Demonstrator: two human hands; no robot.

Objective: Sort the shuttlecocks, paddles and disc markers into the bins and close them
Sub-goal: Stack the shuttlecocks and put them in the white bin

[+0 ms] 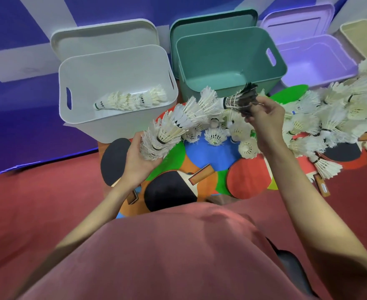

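Note:
My left hand (142,161) grips the base end of a long nested stack of white shuttlecocks (178,124) that arcs up to the right. My right hand (264,120) pinches a black-feathered shuttlecock (242,98) whose cork end meets the top of that stack. The white bin (117,124) at left holds a short row of white shuttlecocks (132,99). The green bin (228,63) and purple bin (316,59) stand open. Loose shuttlecocks (329,118) lie heaped on the right. Paddles (171,191) and flat coloured disc markers (208,152) lie on the floor beneath.
Each bin's lid leans open behind it: white lid (104,37), green lid (213,20), purple lid (297,20). A beige bin (362,37) stands at far right. Red carpet (37,208) covers the floor; a blue-and-white wall backs the bins.

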